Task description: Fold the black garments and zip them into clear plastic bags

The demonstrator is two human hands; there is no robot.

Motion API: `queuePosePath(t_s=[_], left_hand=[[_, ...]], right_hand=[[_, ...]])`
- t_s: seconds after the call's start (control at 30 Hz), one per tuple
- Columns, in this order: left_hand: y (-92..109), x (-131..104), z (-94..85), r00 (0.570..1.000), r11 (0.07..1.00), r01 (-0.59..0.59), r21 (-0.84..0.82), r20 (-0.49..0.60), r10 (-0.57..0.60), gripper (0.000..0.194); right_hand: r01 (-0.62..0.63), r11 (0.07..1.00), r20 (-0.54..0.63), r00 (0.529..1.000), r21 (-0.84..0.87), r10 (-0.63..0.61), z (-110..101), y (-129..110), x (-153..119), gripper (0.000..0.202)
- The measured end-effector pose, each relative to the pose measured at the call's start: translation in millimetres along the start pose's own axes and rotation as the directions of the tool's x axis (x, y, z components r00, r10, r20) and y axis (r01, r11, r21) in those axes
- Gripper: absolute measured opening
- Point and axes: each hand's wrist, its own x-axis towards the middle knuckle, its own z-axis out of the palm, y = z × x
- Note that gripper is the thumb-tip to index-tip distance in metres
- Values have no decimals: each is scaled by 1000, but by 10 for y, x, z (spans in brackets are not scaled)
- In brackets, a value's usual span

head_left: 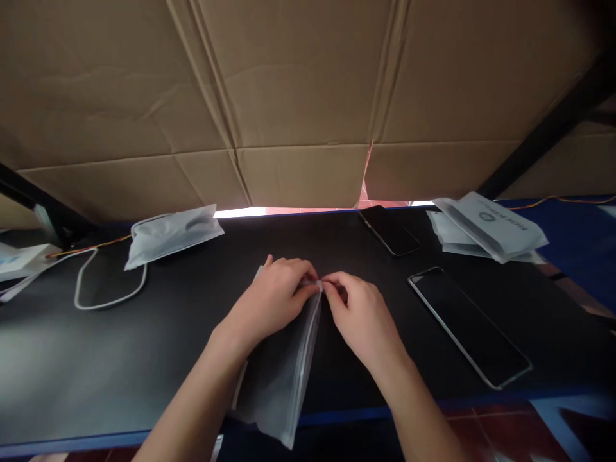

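Note:
A translucent frosted zip bag (276, 378) lies across the front of the black table, its lower end hanging over the edge. My left hand (276, 298) rests over the bag's far part and pinches the far corner of its zip edge. From the other side, my right hand (359, 308) pinches the same corner, fingertips almost touching the left ones. The zip strip runs from there down toward me. Something dark shows through the bag, but whether it is an item or the table I cannot tell.
Two dark-screened phones lie at the right, a larger phone (471, 327) and a smaller phone (389, 230). Behind them sit printed white pouches (495, 224). A filled frosted bag (173, 236) and a white cable (110, 301) are at the left. A cardboard wall (298, 83) stands behind.

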Motion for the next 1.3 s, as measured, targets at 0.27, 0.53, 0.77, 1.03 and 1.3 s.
queuePosePath(t_s=[0.27, 0.53, 0.77, 1.03, 1.3], left_hand=[[59, -59, 107, 976, 985, 94, -141, -180, -119, 12], [-112, 53, 59, 916, 979, 202, 40, -362, -174, 11], [36, -372, 171, 942, 956, 175, 234, -324, -94, 33], [-263, -967, 454, 958, 908, 198, 369, -268, -100, 69], [-587, -1002, 301, 946, 902, 191, 388, -319, -63, 64]], right_hand=[[-96, 993, 94, 991, 64, 90, 5, -67, -21, 26], [-17, 1000, 318, 948, -23, 23, 86, -247, -632, 29], [277, 929, 277, 938, -246, -206, -86, -26, -781, 17], [407, 754, 262, 913, -516, -313, -85, 322, -769, 53], [406, 755, 284, 912, -514, -297, -83, 310, -767, 56]])
